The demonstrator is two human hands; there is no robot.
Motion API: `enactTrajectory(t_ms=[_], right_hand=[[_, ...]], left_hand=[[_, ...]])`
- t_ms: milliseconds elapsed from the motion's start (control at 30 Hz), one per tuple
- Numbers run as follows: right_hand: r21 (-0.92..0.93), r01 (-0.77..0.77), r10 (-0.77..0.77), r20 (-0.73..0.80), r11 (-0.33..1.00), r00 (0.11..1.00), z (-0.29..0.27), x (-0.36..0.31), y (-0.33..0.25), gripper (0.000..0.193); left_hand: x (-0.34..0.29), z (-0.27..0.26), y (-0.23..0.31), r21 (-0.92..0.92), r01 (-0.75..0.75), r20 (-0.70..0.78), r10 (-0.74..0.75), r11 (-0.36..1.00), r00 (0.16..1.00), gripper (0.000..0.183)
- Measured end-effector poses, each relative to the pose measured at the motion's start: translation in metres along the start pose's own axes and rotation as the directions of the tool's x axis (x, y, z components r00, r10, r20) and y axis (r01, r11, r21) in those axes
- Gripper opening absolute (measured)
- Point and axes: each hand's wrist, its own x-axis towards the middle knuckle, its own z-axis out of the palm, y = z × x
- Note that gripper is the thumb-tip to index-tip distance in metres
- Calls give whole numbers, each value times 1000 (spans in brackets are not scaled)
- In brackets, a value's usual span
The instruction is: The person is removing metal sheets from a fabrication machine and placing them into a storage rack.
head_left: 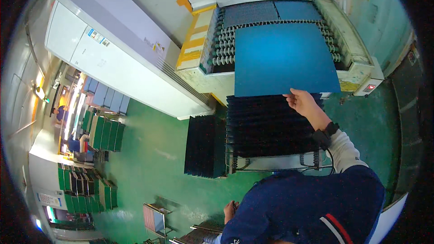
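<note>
Left hand (229,210) hangs low beside the blue jacket, near the lower edge of the view. It is curled around a small dark item; the item is too small to identify, and whether the fingers are fully together cannot be told.

Right hand (302,101) is raised forward, arm extended, a black band on the wrist. Its fingers are clamped on the near edge of a blue panel (285,58), close to that edge's right end. The panel is flat, rectangular and held roughly level. Its far part lies over the rollers (224,45) of the conveyor machine (359,63); its near edge overhangs the rack below.

Directly under the hand stands a rack (266,126) filled with dark panels set on edge, close together. A second, lower stack of dark panels (204,147) stands just beside it, to the left, on the green floor (149,153).

Beyond the panel, more blue sheets (271,12) lie further along the rollers. A large white cabinet (113,49) stands to the left of the machine. Far left, green racks (106,133) line the floor.
</note>
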Motion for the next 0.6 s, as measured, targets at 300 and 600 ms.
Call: enactTrajectory(t_ms=[300, 600], right_hand=[[8, -5, 5, 38, 1000, 999, 9, 15, -12, 15], [1, 10, -10, 25, 1000, 1000, 15, 22, -15, 14]], left_hand=[[3, 1, 2, -28, 4, 25, -3, 1000, 1000, 30], [3, -1, -8, -42, -22, 20, 23, 999, 1000, 33]])
